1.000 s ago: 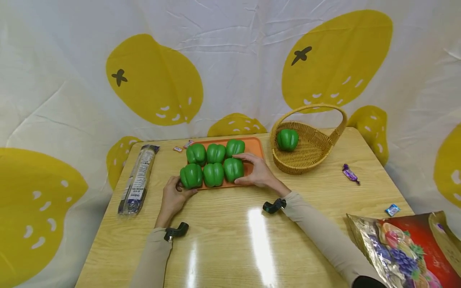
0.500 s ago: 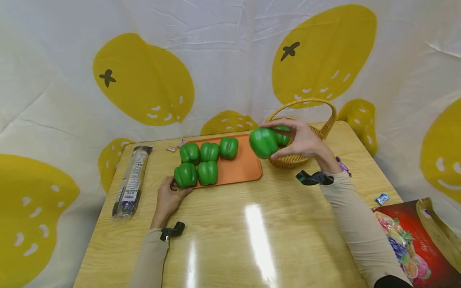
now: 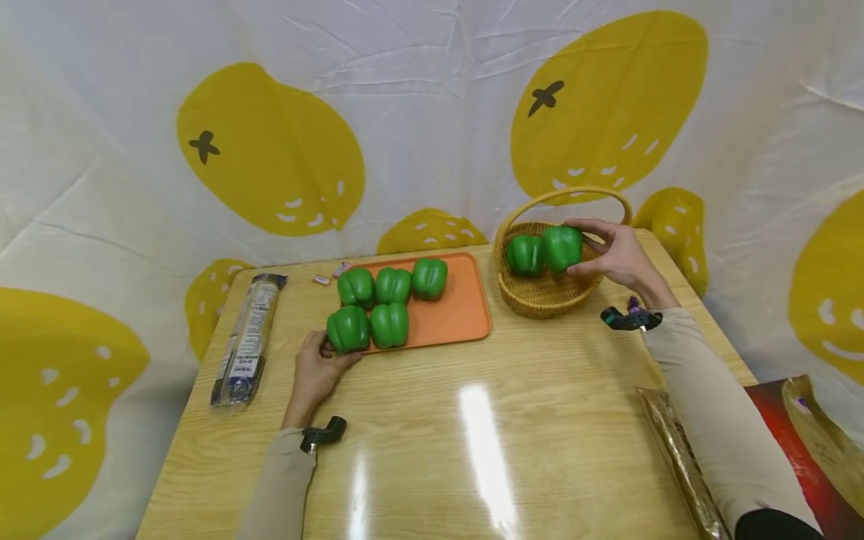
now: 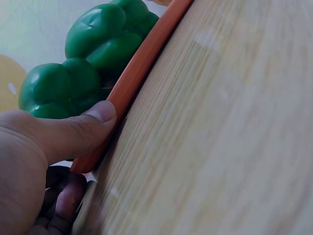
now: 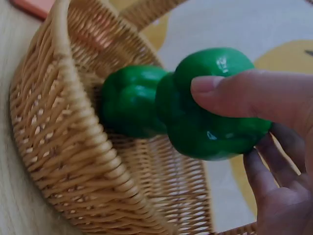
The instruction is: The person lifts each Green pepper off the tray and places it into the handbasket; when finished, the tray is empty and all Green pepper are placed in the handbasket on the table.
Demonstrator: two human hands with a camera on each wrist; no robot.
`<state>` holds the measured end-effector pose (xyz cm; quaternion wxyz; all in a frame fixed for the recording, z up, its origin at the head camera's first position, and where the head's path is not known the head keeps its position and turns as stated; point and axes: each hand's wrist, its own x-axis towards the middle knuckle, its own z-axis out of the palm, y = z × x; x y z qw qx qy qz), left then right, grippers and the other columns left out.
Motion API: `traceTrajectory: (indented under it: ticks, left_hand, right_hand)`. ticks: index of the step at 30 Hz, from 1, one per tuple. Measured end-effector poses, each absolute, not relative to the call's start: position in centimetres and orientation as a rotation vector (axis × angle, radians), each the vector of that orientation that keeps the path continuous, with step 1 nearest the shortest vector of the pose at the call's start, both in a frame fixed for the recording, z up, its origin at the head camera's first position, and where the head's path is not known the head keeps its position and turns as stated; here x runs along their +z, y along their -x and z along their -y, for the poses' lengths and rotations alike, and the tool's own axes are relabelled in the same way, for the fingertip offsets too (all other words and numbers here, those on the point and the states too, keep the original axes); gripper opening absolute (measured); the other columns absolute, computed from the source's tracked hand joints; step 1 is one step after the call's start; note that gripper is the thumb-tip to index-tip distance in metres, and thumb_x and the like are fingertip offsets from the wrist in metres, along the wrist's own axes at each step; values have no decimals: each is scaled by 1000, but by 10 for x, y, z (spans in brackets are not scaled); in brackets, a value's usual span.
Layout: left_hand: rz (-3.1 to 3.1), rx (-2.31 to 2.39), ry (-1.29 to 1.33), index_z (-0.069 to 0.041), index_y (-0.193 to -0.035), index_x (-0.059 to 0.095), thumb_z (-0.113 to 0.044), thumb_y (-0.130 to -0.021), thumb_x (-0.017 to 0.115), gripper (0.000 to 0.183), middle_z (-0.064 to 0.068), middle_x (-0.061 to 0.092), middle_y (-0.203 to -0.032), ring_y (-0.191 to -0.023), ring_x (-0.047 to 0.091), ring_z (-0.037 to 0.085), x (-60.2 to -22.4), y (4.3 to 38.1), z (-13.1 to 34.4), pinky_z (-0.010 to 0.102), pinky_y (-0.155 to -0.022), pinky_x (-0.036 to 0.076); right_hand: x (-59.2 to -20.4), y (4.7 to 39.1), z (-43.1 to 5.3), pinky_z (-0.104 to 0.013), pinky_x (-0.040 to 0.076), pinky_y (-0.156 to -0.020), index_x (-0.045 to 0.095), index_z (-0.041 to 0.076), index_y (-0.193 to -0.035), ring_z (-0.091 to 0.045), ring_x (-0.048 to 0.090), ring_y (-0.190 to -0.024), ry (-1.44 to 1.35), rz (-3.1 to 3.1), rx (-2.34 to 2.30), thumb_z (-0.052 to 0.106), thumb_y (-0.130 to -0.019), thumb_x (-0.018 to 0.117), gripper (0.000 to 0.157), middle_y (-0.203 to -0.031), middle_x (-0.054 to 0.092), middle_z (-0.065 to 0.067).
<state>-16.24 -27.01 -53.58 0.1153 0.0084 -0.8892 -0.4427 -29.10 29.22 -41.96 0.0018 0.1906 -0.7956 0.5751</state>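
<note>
My right hand holds a green bell pepper between thumb and fingers, over the wicker basket. Another bell pepper sits inside the basket, just left of the held one. In the right wrist view the thumb presses on the held pepper, whose underside contact is hidden. My left hand grips the near left corner of the orange tray; the left wrist view has the thumb on its rim and the fingers curled below. Several green bell peppers stand in two rows on the tray's left part.
A long clear-wrapped package lies at the left of the wooden table. Small wrapped candies lie behind the tray. The right forearm partly covers a red and gold bag. The basket's tall handle arches above it.
My right hand has lifted a bell pepper from the tray's front row and carried it right, over the basket. The left hand has stayed at the tray corner.
</note>
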Motion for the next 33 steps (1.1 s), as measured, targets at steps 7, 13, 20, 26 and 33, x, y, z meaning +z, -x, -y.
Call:
traceTrajectory:
  ticks: [7, 13, 20, 26, 33]
  left_hand:
    - [2625, -1294, -34, -2, -123, 62, -27, -70, 92, 66, 9, 56, -103, -88, 52, 20, -534, 163, 266, 22, -74, 41]
    - [2601, -1295, -21, -2, -123, 63, -26, -70, 92, 65, 9, 55, -101, -87, 52, 20, -533, 164, 268, 22, -73, 41]
    - [2610, -1292, -38, -1, -121, 63, -26, -69, 92, 64, 9, 55, -99, -85, 50, 20, -536, 162, 269, 23, -73, 39]
    - [2597, -1309, -36, 0, -121, 63, -23, -69, 92, 63, 10, 55, -99, -86, 51, 21, -534, 161, 267, 24, -74, 39]
    - [2604, -1300, -35, -1, -122, 62, -25, -70, 92, 65, 9, 54, -99, -85, 50, 21, -535, 160, 268, 26, -74, 39]
  right_hand:
    - [-434, 298, -302, -21, 43, -102, 54, 4, -140, -34, 41, -139, -499, 2577, 1726, -7, -67, 87, 81, -146, 49, -11]
    - [-443, 305, -300, -35, 44, -104, 60, 11, -136, -34, 46, -136, -425, 2657, 1546, 3, -64, 92, 80, -144, 52, -10]
    - [-459, 311, -294, -53, 39, -107, 61, 14, -135, -41, 47, -133, -350, 2828, 1184, 16, -62, 95, 81, -145, 51, -17]
    - [-458, 313, -294, -63, 31, -107, 51, 12, -144, -48, 42, -132, -418, 2909, 939, 24, -64, 95, 92, -147, 47, -24]
    - [-401, 276, -261, -57, 40, -103, 60, 11, -136, -41, 54, -125, -693, 2778, 778, 33, -63, 95, 84, -135, 61, -17]
